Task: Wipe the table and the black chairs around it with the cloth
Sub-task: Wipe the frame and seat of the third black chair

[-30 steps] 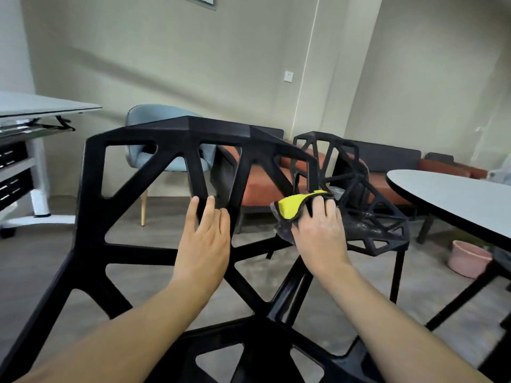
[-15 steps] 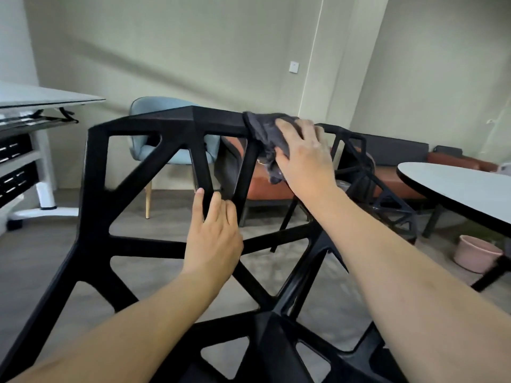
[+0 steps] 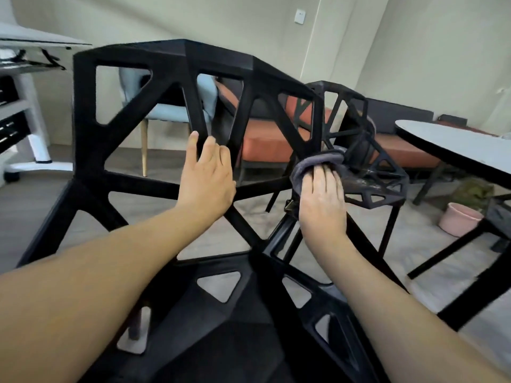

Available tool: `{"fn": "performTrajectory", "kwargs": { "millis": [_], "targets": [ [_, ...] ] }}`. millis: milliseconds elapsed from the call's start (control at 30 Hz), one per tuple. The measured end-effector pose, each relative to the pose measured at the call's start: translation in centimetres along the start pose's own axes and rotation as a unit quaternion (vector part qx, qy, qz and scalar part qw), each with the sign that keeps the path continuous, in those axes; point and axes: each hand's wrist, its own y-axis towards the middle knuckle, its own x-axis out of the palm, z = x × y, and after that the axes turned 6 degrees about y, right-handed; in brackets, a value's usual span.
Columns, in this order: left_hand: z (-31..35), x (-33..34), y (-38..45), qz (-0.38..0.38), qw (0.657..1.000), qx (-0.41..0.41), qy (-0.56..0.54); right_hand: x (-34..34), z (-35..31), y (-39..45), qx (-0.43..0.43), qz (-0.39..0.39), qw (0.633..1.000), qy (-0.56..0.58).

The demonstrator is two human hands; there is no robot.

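Note:
A black lattice chair (image 3: 83,111) stands right in front of me, its openwork back filling the view. My left hand (image 3: 207,175) rests flat against a middle strut of the back, fingers straight. My right hand (image 3: 322,200) presses a grey cloth (image 3: 304,168) against the right side strut of the same chair; whether the fingers curl round the strut is hidden by the cloth. A second black lattice chair (image 3: 384,178) stands behind it. The white-topped table (image 3: 448,145) with a black edge is at the right.
A pink bucket (image 3: 459,219) sits on the floor under the table, among black table legs (image 3: 453,247). An orange bench (image 3: 265,142) and a light blue chair (image 3: 166,111) stand by the back wall. A white desk (image 3: 33,45) is at the left.
My right hand has moved the cloth from the top rail of the chair back down along the right side strut. My left hand stays on the middle strut.

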Motion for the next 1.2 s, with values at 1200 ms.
{"fn": "performTrajectory", "kwargs": {
  "millis": [1200],
  "targets": [
    [2.9, 3.9, -20.2, -0.211, 0.959, -0.039, -0.187, -3.3, -8.0, 0.4, 0.138, 0.056, 0.954, 0.261]
  ]
}}
